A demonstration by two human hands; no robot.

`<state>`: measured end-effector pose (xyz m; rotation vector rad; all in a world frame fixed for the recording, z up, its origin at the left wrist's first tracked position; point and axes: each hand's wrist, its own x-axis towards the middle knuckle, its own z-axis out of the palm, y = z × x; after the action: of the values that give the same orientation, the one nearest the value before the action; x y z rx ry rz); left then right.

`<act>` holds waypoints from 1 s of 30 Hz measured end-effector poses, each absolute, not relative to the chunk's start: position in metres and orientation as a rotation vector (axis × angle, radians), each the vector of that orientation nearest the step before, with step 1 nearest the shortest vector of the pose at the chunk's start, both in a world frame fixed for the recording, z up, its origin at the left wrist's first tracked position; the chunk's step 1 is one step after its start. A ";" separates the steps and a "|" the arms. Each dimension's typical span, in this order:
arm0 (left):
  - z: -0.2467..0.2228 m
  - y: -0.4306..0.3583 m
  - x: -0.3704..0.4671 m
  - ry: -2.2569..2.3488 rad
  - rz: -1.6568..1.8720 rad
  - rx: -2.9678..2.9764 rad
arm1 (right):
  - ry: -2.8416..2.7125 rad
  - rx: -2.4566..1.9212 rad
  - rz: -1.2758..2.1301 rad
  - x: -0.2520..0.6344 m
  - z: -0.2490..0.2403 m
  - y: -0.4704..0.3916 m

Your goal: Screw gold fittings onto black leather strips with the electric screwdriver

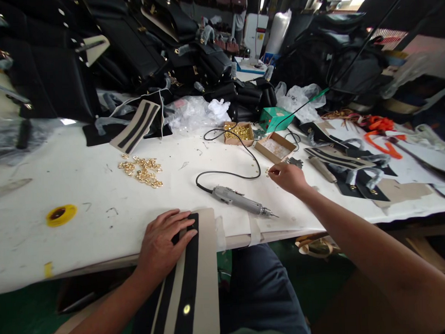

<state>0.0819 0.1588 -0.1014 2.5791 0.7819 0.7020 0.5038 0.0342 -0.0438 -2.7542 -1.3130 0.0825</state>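
My left hand point(166, 239) lies flat, fingers stretched out, on a beige panel point(206, 265) with two black strips. The panel overhangs the table's front edge toward my lap, and a round gold piece point(187, 309) shows on its right strip. Out to the right, my right hand point(288, 178) is pinched at the tabletop beside a few tiny gold pieces point(267, 172). What its fingertips hold, if anything, is too small to make out. Between the hands rests a grey electric screwdriver point(241, 201), its bit pointing right.
Gold hardware point(140, 171) lies loose at left, near a yellow tape roll point(61, 215). A box of gold parts point(239, 133), an open cardboard box point(275, 146) and a green power unit point(277, 119) stand behind. A black cable point(228, 171) loops across the table. Black bags point(119, 44) are piled at the back.
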 end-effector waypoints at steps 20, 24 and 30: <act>-0.099 0.158 0.081 0.779 0.699 2.579 | -1.201 -2.964 0.303 0.532 -0.041 0.071; -0.099 0.157 0.081 0.778 0.696 2.583 | -1.223 -2.933 0.336 0.539 -0.044 0.070; -0.098 0.157 0.082 0.784 0.700 2.577 | -1.276 -2.831 0.409 0.546 -0.050 0.070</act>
<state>0.0816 0.1567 -0.0979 2.5771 0.7840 0.7004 0.5462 0.0703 -0.0499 -2.8307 -1.2764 0.4094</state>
